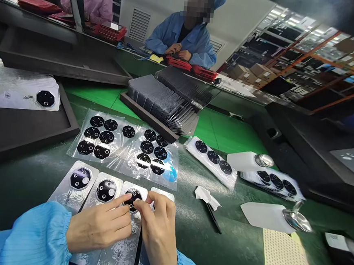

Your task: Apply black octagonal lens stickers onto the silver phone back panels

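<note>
- My left hand [102, 226]: index finger stretched out, tip on the upper left of the black octagonal camera cover [135, 193]; other fingers bent loosely, thumb hidden, so can't tell whether it grips anything.
- My right hand [159, 225]: thumb tip at the cover's right side, index finger bent at the upper right corner of the panel; can't tell if they're clamped on an edge or only pressing.
- Camera cover: at the top end of the third silver phone-back panel [120, 252] from the left, directly under my fingertips, between the two hands.
- Panel lies flat on the dark green tabletop [225, 252], its lower part running down between my wrists.
- First panel [68, 195] and second panel [89, 260] to its left, covers on, partly under my left hand and sleeve; fourth panel [143, 264] mostly behind my right hand.
- Beyond my hands: left clear film sheet [117, 152] and right clear film sheet [148, 179], both with black octagonal stickers.
- Right of my right hand, apart from it: crumpled white wipe [207, 197] touching a thin black tool [213, 219].
- Farther right: near white bottle [265, 216], metal top, beside a dotted yellow sheet [286, 255].
</note>
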Tool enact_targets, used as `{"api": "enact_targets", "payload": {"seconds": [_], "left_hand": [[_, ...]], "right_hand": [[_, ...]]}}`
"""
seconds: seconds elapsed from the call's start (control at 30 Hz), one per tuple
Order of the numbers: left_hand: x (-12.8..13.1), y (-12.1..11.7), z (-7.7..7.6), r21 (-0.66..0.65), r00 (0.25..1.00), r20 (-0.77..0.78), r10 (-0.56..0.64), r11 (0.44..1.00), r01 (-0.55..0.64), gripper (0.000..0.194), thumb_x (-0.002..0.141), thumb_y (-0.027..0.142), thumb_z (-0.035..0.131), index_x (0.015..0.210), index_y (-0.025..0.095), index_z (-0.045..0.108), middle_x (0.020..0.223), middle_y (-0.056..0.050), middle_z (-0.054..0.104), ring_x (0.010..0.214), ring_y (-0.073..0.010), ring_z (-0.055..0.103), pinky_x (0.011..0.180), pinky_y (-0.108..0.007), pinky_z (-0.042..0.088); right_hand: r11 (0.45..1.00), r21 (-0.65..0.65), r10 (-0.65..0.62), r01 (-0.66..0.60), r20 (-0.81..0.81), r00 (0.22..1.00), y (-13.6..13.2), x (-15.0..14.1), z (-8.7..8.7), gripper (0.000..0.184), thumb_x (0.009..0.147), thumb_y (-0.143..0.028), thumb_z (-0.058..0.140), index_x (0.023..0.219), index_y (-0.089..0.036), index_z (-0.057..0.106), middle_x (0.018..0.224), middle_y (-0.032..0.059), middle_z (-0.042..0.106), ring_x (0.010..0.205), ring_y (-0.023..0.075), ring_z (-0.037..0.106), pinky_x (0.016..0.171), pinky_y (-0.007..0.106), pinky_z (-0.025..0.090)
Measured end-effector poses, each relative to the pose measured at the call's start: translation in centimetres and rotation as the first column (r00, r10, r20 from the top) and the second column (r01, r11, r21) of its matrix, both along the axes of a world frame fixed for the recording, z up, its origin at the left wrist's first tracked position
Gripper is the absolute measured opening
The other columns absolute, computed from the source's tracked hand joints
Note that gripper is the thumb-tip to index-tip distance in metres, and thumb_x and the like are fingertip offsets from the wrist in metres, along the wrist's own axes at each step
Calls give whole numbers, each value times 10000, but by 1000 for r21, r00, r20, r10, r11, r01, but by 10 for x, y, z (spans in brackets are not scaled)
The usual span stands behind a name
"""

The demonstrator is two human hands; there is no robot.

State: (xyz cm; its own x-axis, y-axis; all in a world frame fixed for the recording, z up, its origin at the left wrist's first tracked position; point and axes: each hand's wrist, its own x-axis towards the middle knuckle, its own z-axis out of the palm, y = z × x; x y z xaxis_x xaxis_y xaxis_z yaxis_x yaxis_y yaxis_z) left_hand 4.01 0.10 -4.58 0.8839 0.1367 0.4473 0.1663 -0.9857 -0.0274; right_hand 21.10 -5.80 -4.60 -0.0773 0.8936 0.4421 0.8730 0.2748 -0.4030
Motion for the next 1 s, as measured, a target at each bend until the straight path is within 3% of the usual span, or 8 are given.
{"api": "enact_targets", "payload": {"seconds": [0.13,0.27,0.43,0.6,0.7,0.77,0.9,1.0], "left_hand": [[0,0,0,-7,1000,1,3,1000,-3,185,908,19,496,811,133,604,771,-7,621,781,-136,633,1175,-457,409],[0,1,1,-5,1000,-4,0,1000,0,213,925,20,465,816,147,597,810,-14,637,857,-148,653,1173,-456,412],[2,4,5,-32,997,-69,-17,999,15,201,914,7,465,836,145,588,786,3,589,794,-135,623,1185,-477,388],[4,8,11,-178,992,-99,-78,982,59,227,883,-18,413,835,141,567,794,-7,577,812,-142,608,1207,-482,341],[-3,12,13,-273,997,-40,-70,960,57,232,853,-29,408,812,156,542,782,-8,585,836,-147,622,1198,-510,346],[-10,15,12,-288,998,-5,-56,956,53,242,861,-28,395,828,159,545,800,-19,610,889,-158,639,1182,-531,365],[-19,20,8,-282,999,11,-44,958,45,251,892,-29,387,852,144,563,827,-32,635,968,-168,652,1179,-540,371],[-19,22,7,-272,999,22,-45,961,49,254,894,-39,390,840,135,568,828,-34,633,973,-164,655,1177,-531,381]], "right_hand": [[1000,8,17,-17,-5,1000,1,1,2,273,982,-75,383,912,-198,617,942,74,533,885,210,483,752,333,403],[999,24,-35,43,-257,966,6,16,14,217,954,-90,502,955,-226,672,904,51,547,871,193,511,746,312,421],[964,-229,-58,-138,-683,728,13,36,18,180,952,-188,556,944,-256,722,866,20,644,831,166,608,717,269,469],[928,-310,-173,-206,-849,499,14,42,3,185,939,-326,576,1013,-237,721,895,32,643,759,153,614,721,279,505],[941,-301,-223,-151,-893,391,12,39,-2,153,838,-341,713,941,-232,681,858,11,609,712,140,590,639,253,503],[952,-290,-225,-101,-882,415,12,37,-2,120,824,-319,727,863,-223,667,839,9,591,715,139,580,607,240,487],[970,-217,-116,-108,-808,577,13,37,0,140,911,-267,603,883,-223,733,913,48,616,788,156,604,664,264,497],[979,-180,-89,-98,-805,587,13,38,-1,159,919,-237,592,931,-232,750,895,43,620,709,134,600,616,258,508]]}}
